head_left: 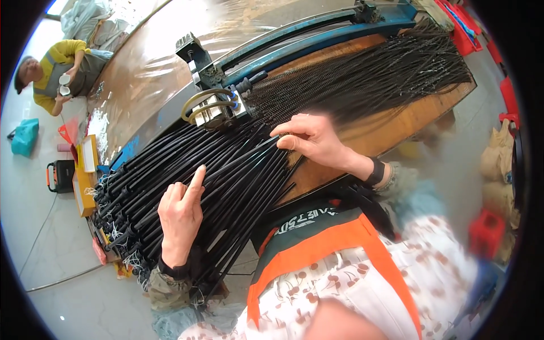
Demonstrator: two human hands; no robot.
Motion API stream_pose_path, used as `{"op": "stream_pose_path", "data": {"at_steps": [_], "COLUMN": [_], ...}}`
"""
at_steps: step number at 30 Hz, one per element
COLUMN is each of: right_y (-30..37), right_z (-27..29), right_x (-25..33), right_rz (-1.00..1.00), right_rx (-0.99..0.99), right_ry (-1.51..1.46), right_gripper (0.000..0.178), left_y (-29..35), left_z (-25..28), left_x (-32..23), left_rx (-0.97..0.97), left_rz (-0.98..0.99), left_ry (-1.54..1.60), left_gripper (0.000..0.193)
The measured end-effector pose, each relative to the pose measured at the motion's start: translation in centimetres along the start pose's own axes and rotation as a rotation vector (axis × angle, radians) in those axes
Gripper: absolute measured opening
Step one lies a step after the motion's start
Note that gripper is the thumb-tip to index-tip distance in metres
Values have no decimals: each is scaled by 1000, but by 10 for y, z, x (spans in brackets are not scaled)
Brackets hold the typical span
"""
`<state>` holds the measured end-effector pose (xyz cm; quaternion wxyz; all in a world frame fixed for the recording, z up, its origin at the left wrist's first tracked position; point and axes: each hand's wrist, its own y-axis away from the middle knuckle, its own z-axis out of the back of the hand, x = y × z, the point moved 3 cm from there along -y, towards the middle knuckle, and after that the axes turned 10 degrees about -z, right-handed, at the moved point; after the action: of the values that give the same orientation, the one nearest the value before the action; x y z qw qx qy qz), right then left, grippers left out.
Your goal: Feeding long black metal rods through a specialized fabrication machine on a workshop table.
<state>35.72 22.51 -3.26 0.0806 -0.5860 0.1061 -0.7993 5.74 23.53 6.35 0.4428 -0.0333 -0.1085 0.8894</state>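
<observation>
Between thumb and fingertips, my right hand [314, 139] pinches the end of a slim black rod [246, 154], beside the metal head of a bench machine [218, 110]. The rod slopes down toward my left hand [181, 212], which has its index finger stretched along it and the other fingers curled; its thumb is hidden. Under both hands lies a thick pile of similar black rods [164, 170], with dark knobs and white strings at their left ends. Thin dark coiled strands [362, 79] spread over the wooden board [408, 122] to the right.
A blue rail [317, 48] runs along the back of the machine, with yellowish hoses [207, 99] at its head. A person in yellow sleeves [59, 73] sits at the far left holding white round things. A yellow box [85, 175] and a black case [60, 175] stand at the left; red bins [486, 232] are at the right.
</observation>
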Motion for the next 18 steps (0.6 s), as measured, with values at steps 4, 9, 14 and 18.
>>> {"op": "stream_pose_path", "data": {"at_steps": [4, 9, 14, 18], "right_y": [4, 7, 10, 2], "right_z": [3, 7, 26, 44], "right_x": [7, 9, 20, 25], "right_rz": [19, 57, 606, 613], "right_rx": [-81, -232, -432, -370], "right_ry": [26, 11, 675, 543], "right_gripper": [23, 22, 34, 34], "left_y": [-1, -4, -25, -56], "left_z": [0, 3, 13, 16], "left_x": [-4, -3, -6, -13], "left_rx": [-47, -50, 38, 132], "left_rz": [-36, -45, -109, -128], "left_ry": [36, 87, 28, -42], "left_gripper": [51, 49, 46, 44]}}
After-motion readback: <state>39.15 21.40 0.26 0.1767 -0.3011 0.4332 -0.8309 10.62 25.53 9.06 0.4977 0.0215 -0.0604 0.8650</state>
